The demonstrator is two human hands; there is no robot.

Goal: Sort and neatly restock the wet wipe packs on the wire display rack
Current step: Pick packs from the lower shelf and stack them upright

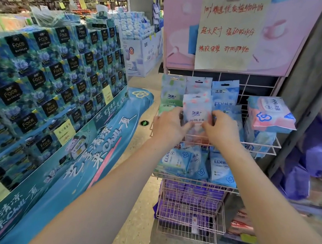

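A pink wire display rack (275, 146) stands ahead with several shelves. On its top shelf, upright packs stand in rows: green ones (171, 94), pink-and-white ones (198, 85) and blue ones (224, 92). My left hand (170, 126) and my right hand (221, 129) both grip one pink-and-white wet wipe pack (197, 111) by its lower edges, holding it upright at the front of the middle row. A larger pink-and-blue pack (269, 114) lies on a stack at the right end of that shelf.
Blue packs (222, 172) fill the shelf below, and purple packs (191, 196) fill the lower baskets. A tall blue display of boxed tissues (45, 78) stands at the left. A pink poster with a handwritten sign (227, 28) hangs above the rack. Purple bags (318, 157) hang at the right.
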